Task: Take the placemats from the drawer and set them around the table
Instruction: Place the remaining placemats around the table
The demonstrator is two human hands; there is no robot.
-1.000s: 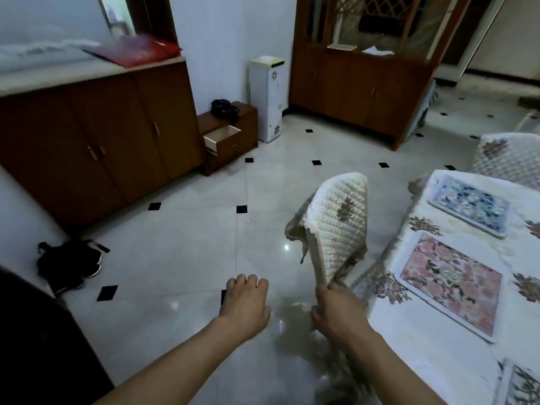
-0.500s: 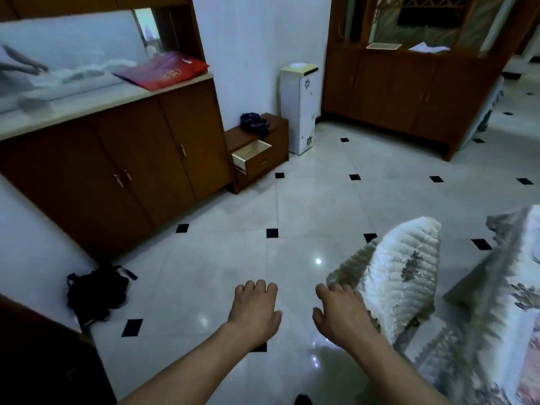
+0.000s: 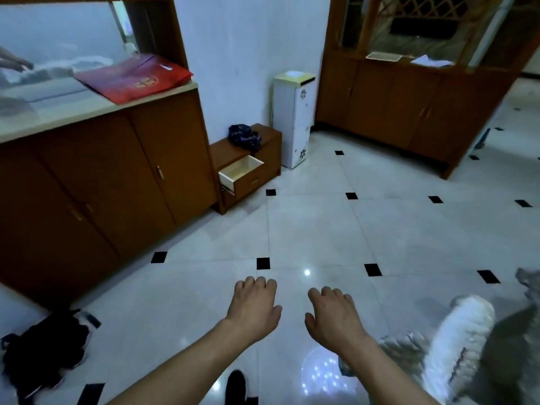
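Both hands hang palm-down over the tiled floor (image 3: 321,229), empty: the left hand (image 3: 253,308) and right hand (image 3: 333,315) have loosely curled fingers, grasping nothing. The drawer (image 3: 242,172) stands pulled open in the far low cabinet (image 3: 268,144). No placemat can be made out; a blurred quilted cloth (image 3: 458,343) is at near right.

White tiled floor (image 3: 306,229), black inlays; low cabinet (image 3: 248,168) with open drawer (image 3: 241,171), white unit (image 3: 293,118), black bag (image 3: 43,349) on it.
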